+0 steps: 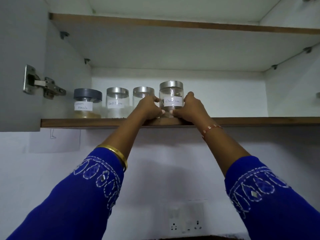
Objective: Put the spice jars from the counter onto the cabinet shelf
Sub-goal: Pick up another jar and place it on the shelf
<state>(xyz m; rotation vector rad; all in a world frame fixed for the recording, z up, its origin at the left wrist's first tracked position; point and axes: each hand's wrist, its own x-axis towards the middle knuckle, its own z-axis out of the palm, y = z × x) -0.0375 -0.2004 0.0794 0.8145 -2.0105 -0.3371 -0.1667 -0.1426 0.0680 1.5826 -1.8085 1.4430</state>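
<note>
We've got the cinnamon jar (171, 99) at the cabinet shelf's (259, 121) front edge, left hand (150, 108) and right hand (190, 108) both clasped round its sides.

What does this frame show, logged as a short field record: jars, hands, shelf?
jars on shelf: four
held jar: cinnamon jar, steel lid, rightmost
left hand: grips its left side
right hand: grips its right side
other jars: garam masala jar, black pepper jar, unlabelled jar partly hidden
shelf: cabinet's lower one
</note>
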